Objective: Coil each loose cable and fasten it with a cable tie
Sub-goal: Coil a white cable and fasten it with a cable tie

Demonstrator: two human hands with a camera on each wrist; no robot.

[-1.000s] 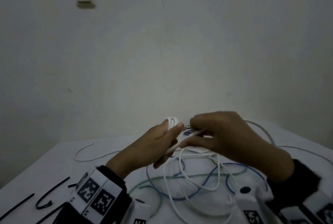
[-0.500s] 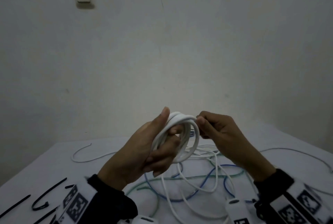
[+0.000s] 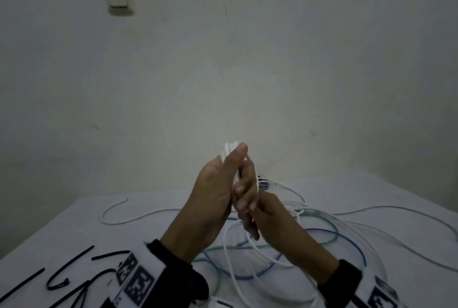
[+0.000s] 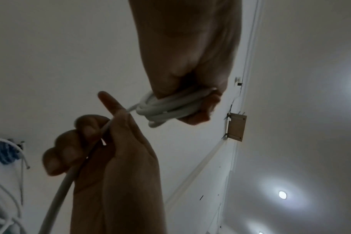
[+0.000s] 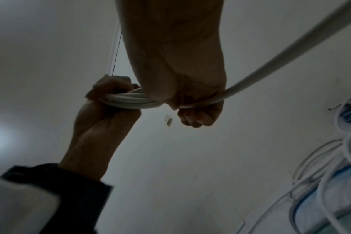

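My left hand (image 3: 223,184) is raised above the table and grips a coil of white cable (image 3: 230,149), thumb up along it. In the left wrist view its fingers (image 4: 198,110) curl round the coil's loops (image 4: 166,109). My right hand (image 3: 250,208) sits close against the left, just below it, and grips the white cable's free strand (image 4: 70,174). From the coil (image 5: 130,99) that strand (image 5: 270,63) runs through my right hand (image 5: 196,115) and drops in loose loops (image 3: 230,253) onto the table.
On the white table (image 3: 62,233) several black cable ties (image 3: 74,258) lie at the front left. Loose blue (image 3: 347,240), green (image 3: 319,216) and white (image 3: 119,221) cables sprawl under and right of my hands. A small blue bundle (image 3: 264,185) lies behind them. A plain wall stands behind the table.
The right hand has come down from the coil's top to just under the left hand, holding the strand. The coil now stands edge-on and higher, with more cable wound on it.
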